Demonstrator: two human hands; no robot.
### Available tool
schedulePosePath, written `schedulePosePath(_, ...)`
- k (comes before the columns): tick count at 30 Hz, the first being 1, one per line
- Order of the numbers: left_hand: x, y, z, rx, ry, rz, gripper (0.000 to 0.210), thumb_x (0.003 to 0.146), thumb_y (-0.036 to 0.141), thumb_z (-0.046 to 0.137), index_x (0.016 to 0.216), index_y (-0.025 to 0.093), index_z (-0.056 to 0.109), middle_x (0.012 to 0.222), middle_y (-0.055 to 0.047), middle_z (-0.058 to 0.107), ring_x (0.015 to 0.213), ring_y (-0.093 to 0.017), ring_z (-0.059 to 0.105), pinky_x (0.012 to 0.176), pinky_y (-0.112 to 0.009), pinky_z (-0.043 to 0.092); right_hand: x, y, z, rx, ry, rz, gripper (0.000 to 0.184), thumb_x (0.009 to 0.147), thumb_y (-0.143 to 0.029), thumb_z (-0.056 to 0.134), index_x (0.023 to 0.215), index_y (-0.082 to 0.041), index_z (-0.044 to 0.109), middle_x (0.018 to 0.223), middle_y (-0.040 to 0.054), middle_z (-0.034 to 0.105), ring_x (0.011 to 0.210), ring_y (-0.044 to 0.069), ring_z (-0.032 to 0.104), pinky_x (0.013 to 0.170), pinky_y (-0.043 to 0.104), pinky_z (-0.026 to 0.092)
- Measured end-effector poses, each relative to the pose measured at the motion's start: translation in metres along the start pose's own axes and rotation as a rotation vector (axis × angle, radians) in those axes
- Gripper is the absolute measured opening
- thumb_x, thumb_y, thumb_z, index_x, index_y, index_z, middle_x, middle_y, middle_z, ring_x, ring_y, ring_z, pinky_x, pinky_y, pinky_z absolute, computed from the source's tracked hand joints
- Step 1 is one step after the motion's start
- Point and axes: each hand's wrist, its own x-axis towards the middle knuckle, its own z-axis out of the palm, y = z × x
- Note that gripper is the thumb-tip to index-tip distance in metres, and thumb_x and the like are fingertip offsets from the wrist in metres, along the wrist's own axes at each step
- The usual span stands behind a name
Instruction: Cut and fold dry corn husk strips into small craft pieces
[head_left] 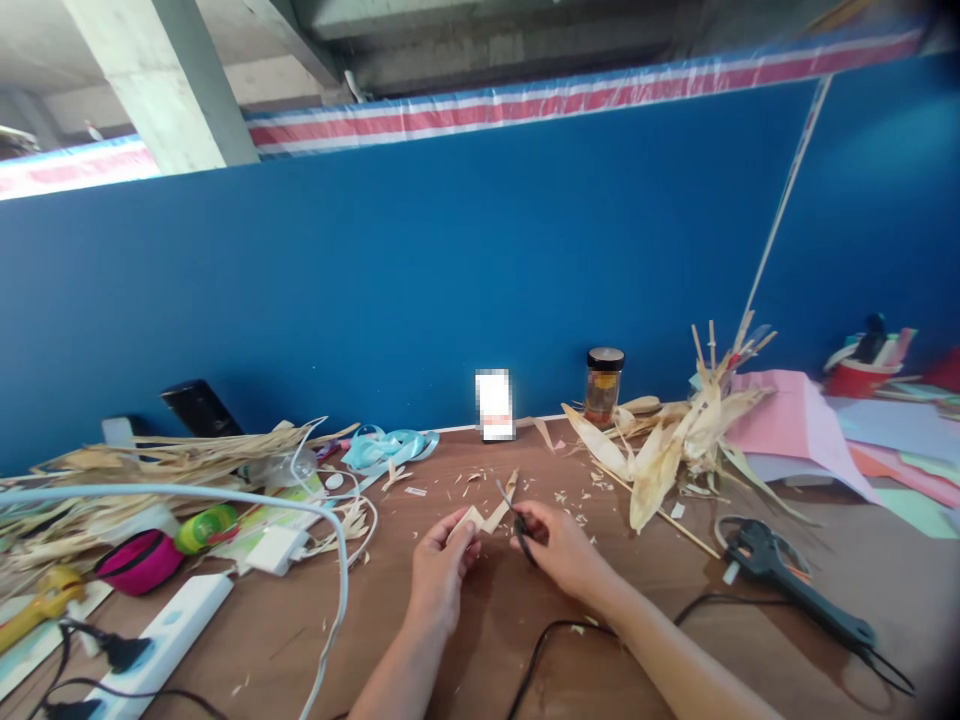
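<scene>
My left hand [441,565] is closed, pinching a pale strip of dried husk [493,519] between thumb and fingers. The strip bends and runs up and away toward the far side of the table. Held in my right hand [556,545] is a small pair of dark-handled scissors [523,527], its blades pointing up and left beside the strip. Whether the blades touch the strip I cannot tell. Small husk scraps [472,478] lie scattered on the brown table [480,640] around both hands.
A lidded jar [603,388], a dried husk bundle [656,460] and a black glue gun [799,580] are on the right. At left lie a blue ribbon [386,447], a power strip [176,620], cables and more husks. A blue partition [480,250] stands behind.
</scene>
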Motion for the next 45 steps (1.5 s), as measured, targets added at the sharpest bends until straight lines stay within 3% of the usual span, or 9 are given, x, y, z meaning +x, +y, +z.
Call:
schedulePosePath(6, -0.001, 0.004, 0.001, -0.042, -0.01, -0.005, 0.027, 0.057, 0.021, 0.073, 0.081, 0.013, 0.063, 0.071, -0.001, 0.064, 0.057, -0.007, 0.057, 0.053, -0.015, 0.047, -0.004, 0.0, 0.01, 0.23, -0.145, 0.071, 0.034, 0.069, -0.022, 0.057, 0.102, -0.019, 0.051, 0.075, -0.0008, 0.058, 0.064, 0.011, 0.051, 0.057, 0.02, 0.039)
schedulePosePath(13, -0.003, 0.007, 0.003, -0.095, 0.031, -0.006, 0.029, 0.056, 0.016, 0.071, 0.082, 0.014, 0.061, 0.072, -0.001, 0.064, 0.057, -0.008, 0.057, 0.056, -0.018, 0.047, -0.007, -0.005, 0.01, 0.227, -0.262, 0.108, 0.031, 0.063, -0.025, 0.064, 0.091, -0.018, 0.053, 0.065, -0.0043, 0.051, 0.059, 0.009, 0.044, 0.053, 0.018, 0.034)
schedulePosePath(23, -0.007, 0.011, 0.006, -0.116, -0.01, -0.011, 0.022, 0.053, 0.02, 0.073, 0.072, 0.014, 0.061, 0.061, 0.003, 0.06, 0.052, -0.006, 0.053, 0.053, -0.017, 0.043, -0.007, -0.003, 0.011, 0.244, -0.282, 0.112, 0.031, 0.062, -0.025, 0.065, 0.091, -0.018, 0.054, 0.067, -0.0039, 0.053, 0.061, 0.009, 0.045, 0.055, 0.018, 0.034)
schedulePosePath(45, -0.004, 0.01, 0.003, -0.013, 0.004, 0.0, 0.032, 0.054, 0.022, 0.071, 0.083, 0.016, 0.057, 0.07, 0.002, 0.059, 0.052, -0.006, 0.052, 0.053, -0.019, 0.042, -0.007, -0.008, 0.007, 0.25, -0.323, 0.118, 0.03, 0.062, -0.025, 0.066, 0.089, -0.018, 0.056, 0.063, -0.0048, 0.05, 0.057, 0.008, 0.043, 0.053, 0.018, 0.033)
